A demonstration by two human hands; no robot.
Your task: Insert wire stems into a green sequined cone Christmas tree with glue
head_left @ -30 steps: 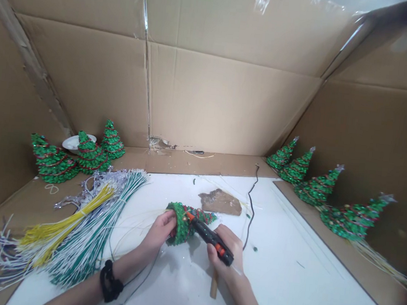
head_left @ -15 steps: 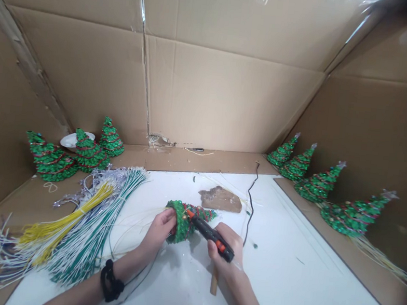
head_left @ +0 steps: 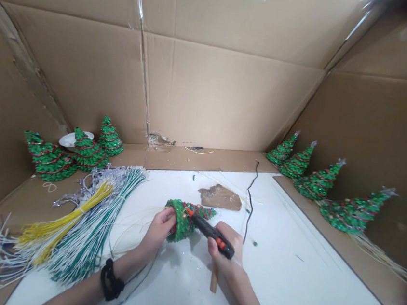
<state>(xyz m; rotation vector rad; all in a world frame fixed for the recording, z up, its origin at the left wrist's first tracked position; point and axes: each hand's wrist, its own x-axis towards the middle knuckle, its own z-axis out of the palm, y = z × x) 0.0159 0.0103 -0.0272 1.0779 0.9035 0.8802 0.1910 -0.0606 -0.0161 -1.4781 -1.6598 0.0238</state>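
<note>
A small green Christmas tree (head_left: 180,228) lies on its side over the white board, its base toward my left hand (head_left: 161,225) and its tip pointing right. That hand is closed on the rim of the base, with some fingers hidden inside it. My right hand (head_left: 229,248) is wrapped round a black and orange hot glue gun (head_left: 213,233). The gun's orange nozzle is at the tree's lower edge, touching or very close to it. Thin pale wires trail from the tree toward the left. Below the gun, a brown stick (head_left: 214,279) shows beside my right hand.
Bundles of yellow wires (head_left: 69,218) and green-and-white wires (head_left: 99,229) lie on the left. Finished-looking trees stand at the left (head_left: 90,153) and right (head_left: 355,210). A brown cardboard scrap (head_left: 220,197) and black cord (head_left: 250,201) lie behind my hands. Cardboard walls (head_left: 231,92) enclose the table.
Both hands keep almost the same place. The glue gun's nozzle has shifted very slightly at the tree's edge, and the whole view has tilted a little.
</note>
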